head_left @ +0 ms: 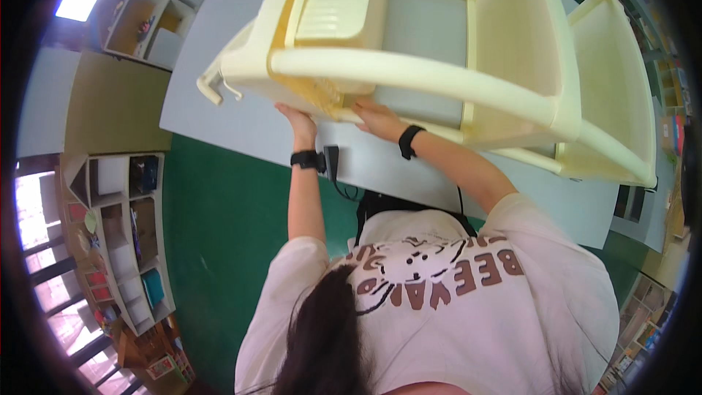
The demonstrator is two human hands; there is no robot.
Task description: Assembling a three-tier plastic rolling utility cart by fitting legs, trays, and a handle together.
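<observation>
A cream-yellow plastic shelf rack (417, 77) with tubular rails and several tiers lies on its side on the table. My left hand (298, 121) is against the near lower edge of its left-end tier, the fingers mostly hidden by the panel. Just to the right, my right hand (378, 118) is closed around the near rail, its fingertips reaching inside the frame. Between the hands, a yellowish translucent strip (325, 95) runs along the tier's inner edge. Hook-shaped cream parts (212, 88) stick out from the rack's left end.
The pale grey table (208, 95) spans the area beneath the rack; green floor (219, 234) lies in front. A small black device (332, 155) with a cable is by my left wrist. White shelving (124, 234) stands at left, a cubby unit (142, 25) beyond the table.
</observation>
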